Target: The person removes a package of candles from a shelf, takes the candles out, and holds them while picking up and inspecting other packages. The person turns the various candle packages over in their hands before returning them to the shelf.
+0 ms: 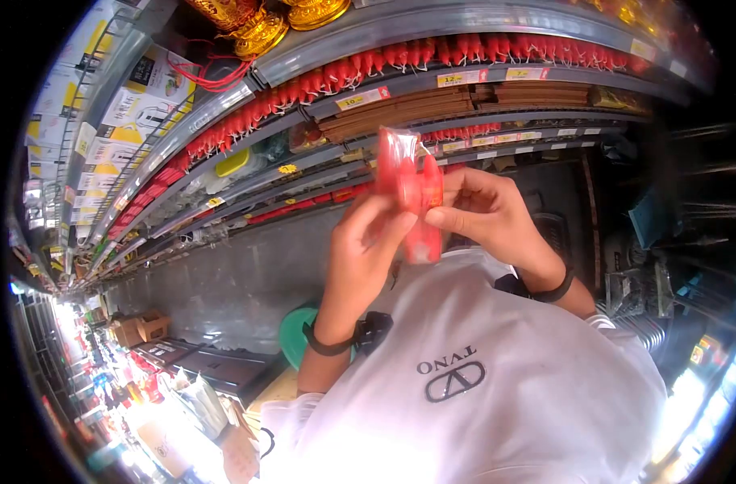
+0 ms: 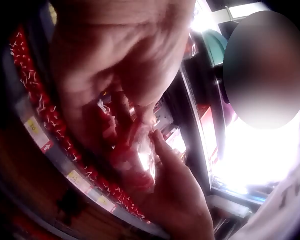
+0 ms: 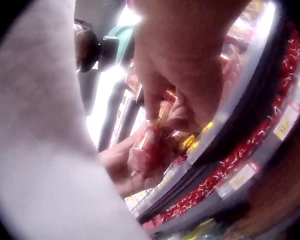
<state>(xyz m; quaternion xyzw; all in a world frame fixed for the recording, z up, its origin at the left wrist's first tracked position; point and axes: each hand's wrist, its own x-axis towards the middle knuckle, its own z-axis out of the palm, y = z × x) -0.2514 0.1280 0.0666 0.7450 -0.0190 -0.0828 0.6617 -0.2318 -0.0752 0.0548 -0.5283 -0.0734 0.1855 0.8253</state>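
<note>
Up in front of the chest, both hands hold a pack of red candles point(image 1: 419, 190) in glossy clear wrap. One pointed candle top with a pale wick shows at its upper right. My left hand point(image 1: 358, 252) grips the pack from the left, its thumb lying across the front. From the right, my right hand point(image 1: 497, 211) pinches the candles' side between thumb and curled fingers. In the right wrist view the wrapped pack point(image 3: 146, 149) lies under the right fingers, the left hand point(image 3: 121, 167) behind it. Fingers hide part of it in the left wrist view.
Shelves point(image 1: 320, 109) curve across the back, with rows of red candles point(image 1: 368, 63), price tags and stacked brown packs point(image 1: 400, 113). Golden ornaments point(image 1: 259, 32) stand on top. Boxed goods point(image 1: 138, 113) fill the left rack. A green round object point(image 1: 295, 335) is by the left forearm.
</note>
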